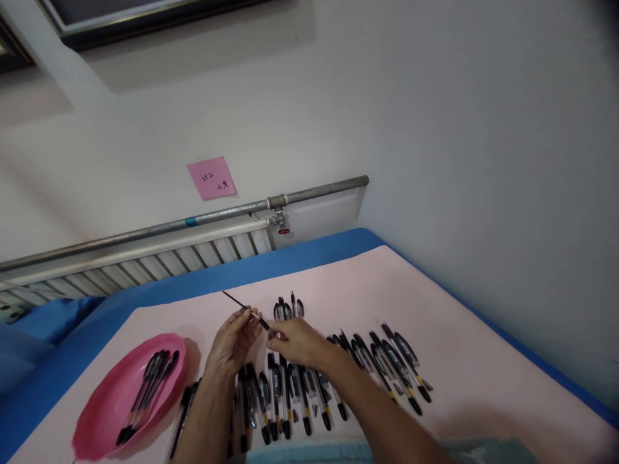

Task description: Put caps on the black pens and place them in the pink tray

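Observation:
My left hand [235, 341] and my right hand [297, 341] meet above a pale pink sheet [464, 361]. Between them runs a thin black pen refill [240, 304], slanting up to the left. The left fingertips pinch its middle. The right fingers close round its lower end; what else they grip is hidden. Several black pens with clear barrels [387, 361] lie in a row on the sheet beneath and to the right of my hands.
A pink oval dish [104, 412] at the left holds several assembled black pens [147, 393]. Blue cloth [159, 293] borders the sheet. Behind stand a radiator [145, 258], a metal pipe [314, 191] and a pink note [211, 178] on the wall.

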A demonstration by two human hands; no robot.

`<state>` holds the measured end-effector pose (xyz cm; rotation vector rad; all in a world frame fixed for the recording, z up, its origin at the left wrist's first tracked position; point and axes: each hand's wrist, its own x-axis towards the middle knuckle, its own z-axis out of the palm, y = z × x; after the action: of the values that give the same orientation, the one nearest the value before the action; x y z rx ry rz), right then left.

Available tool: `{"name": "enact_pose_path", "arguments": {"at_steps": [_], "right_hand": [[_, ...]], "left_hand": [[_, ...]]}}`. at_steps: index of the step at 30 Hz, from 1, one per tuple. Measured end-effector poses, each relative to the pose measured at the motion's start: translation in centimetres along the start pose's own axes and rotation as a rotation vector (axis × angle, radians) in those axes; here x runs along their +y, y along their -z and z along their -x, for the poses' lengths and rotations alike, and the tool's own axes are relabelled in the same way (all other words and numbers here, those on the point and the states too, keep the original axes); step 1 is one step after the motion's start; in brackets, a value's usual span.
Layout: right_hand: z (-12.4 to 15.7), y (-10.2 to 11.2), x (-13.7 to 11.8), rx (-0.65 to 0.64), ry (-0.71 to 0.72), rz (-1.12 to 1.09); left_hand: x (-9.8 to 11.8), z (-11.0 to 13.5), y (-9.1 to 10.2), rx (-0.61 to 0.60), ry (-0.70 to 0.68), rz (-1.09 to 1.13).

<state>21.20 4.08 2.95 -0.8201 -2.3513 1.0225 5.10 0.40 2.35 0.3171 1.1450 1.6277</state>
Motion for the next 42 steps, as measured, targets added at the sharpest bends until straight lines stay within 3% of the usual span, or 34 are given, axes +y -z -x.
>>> {"name": "enact_pose_path", "arguments": {"at_steps": [13,20,30,42], "right_hand": [[0.07,-0.09,0.32,0.007,-0.052,0.080],[0.14,-0.20,0.29,0.009,-0.008,0.053],[0.42,0.14,-0.07,0.031,-0.046,0.264],[0.27,-0.24,0.15,0.019,-0.061,0.141]], "left_hand": [[0.09,0.24,-0.36,-0.003,-0.047,-0.060],[0.45,0.30,-0.08,-0.006,-0.052,-0.145],[0.05,0.37,-0.56,0.009,-0.041,-0.150],[0.37,-0.16,0.13,-0.006,-0.078,-0.206]]}}
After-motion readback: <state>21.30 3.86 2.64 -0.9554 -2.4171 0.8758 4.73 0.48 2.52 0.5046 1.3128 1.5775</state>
